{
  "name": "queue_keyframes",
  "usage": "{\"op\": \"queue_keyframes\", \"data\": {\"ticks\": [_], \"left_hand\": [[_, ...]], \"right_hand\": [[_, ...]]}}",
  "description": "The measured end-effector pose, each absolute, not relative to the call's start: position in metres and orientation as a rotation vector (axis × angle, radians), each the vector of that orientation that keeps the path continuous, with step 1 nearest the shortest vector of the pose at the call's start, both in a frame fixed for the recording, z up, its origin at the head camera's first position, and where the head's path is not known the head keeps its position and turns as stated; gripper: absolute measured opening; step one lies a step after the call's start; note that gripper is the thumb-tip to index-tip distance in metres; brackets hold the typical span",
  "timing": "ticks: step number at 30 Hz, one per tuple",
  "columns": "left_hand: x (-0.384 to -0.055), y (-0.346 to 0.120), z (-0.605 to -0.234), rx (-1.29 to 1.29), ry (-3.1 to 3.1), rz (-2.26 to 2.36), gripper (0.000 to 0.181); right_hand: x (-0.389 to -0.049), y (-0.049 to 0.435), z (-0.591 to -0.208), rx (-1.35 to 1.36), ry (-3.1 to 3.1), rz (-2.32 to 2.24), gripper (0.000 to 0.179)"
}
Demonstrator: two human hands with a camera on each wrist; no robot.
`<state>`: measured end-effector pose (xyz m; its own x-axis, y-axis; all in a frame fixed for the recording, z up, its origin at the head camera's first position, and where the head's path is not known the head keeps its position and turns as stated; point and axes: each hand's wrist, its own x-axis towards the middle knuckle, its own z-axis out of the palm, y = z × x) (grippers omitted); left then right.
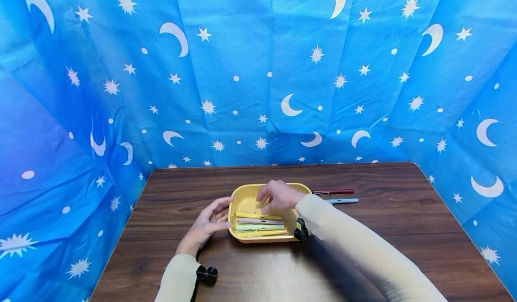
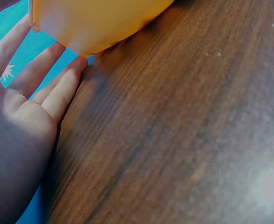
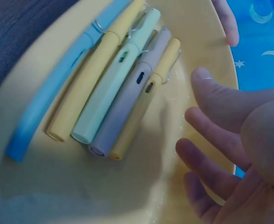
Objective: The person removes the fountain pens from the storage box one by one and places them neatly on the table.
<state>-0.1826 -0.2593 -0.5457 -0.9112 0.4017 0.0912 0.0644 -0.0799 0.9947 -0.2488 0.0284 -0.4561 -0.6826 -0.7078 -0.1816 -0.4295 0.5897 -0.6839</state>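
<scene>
A yellow plastic basin (image 1: pixel 245 199) stands on the table. My left hand (image 1: pixel 206 223) touches its left wall, thumb and fingers spread; the left wrist view shows fairly straight fingers (image 2: pixel 65 91) against the outside. Over the basin hovers my right hand (image 1: pixel 280 195), with loosely bent fingers and nothing between them. Several pens lie side by side in the basin: a blue pen (image 3: pixel 48 105), a yellow pen (image 3: pixel 83 84), a mint green pen (image 3: pixel 106 88), a lavender pen (image 3: pixel 127 98) and another yellow pen (image 3: pixel 151 88). The right hand is apart from them.
To the right of the basin, a dark red pen (image 1: pixel 337 191) and a light blue pen (image 1: pixel 343 200) lie on the brown wooden table (image 1: pixel 181 185). Part of the light blue one is hidden by the right arm. A blue star-and-moon curtain (image 1: pixel 250 91) surrounds the table's back and sides.
</scene>
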Motion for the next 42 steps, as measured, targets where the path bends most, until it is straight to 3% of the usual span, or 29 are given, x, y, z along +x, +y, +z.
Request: {"op": "queue_keyframes", "data": {"ticks": [42], "left_hand": [[-0.182,-0.26,-0.547,0.503,1.964,2.085,0.072]], "right_hand": [[-0.236,0.022,-0.473,-0.856,2.467,-0.658,0.025]]}}
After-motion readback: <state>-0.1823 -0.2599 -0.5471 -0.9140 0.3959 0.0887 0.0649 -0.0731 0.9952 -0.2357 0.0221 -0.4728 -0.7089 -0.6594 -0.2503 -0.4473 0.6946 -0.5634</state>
